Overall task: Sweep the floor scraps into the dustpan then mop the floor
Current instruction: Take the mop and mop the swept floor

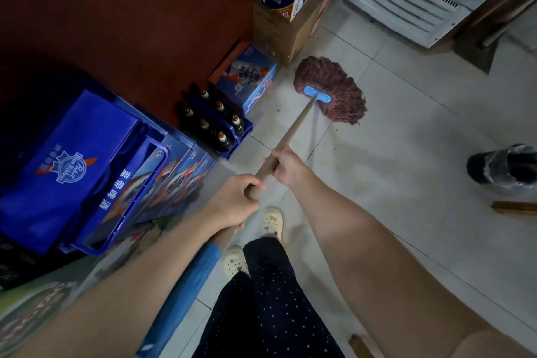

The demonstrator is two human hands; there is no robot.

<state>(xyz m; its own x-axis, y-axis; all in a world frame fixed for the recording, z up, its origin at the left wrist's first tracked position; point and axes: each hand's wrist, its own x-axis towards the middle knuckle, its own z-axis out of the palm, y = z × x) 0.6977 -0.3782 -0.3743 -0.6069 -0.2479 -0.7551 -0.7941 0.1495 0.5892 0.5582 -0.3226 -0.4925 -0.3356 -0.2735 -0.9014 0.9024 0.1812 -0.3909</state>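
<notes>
Against the stacked blue crates (87, 171) and boxes, the mop head (331, 90) lay flat on the tiled floor (406, 183), strings fanned toward the cardboard box (279, 35); probably working the edge where grit collects. Right hand (286, 164) was closed round the wooden handle (293, 131) farther down, to steer; left hand (235, 200) was wrapped round it higher up, to push. Dark specks remained near the bottle crate (215, 125). No dustpan visible; sweeping judged finished, mopping underway.

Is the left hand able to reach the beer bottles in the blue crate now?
Probably not at once: the left hand grips the mop handle, and the bottles stand well ahead, though nothing blocks the way.
</notes>
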